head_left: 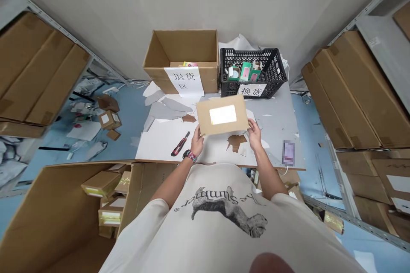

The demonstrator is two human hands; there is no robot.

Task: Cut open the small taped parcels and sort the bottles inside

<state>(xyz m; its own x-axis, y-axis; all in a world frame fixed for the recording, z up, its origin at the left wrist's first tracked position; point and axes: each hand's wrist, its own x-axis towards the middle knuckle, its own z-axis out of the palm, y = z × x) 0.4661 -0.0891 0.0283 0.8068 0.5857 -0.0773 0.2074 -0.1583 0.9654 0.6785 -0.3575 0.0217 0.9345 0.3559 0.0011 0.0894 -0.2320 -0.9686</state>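
Between my two hands is a flat brown cardboard box (205, 130) with a white label (223, 114) on its upper face, held tilted above the table. My left hand (197, 141) grips its lower left corner, thumb on the near edge. At the right edge, my right hand (254, 133) has its fingers closed on the other side. A red and black utility knife (180, 143) lies on the table left of my left hand. Torn brown cardboard (237, 143) rests beneath the box, near my right hand.
Behind stand a large open carton (211, 80) with a paper sign and a black plastic crate (273, 83) holding small green boxes. A phone (288, 152) lies at the table's right. A big carton of parcels (64, 179) is at lower left. Shelves with boxes flank both sides.
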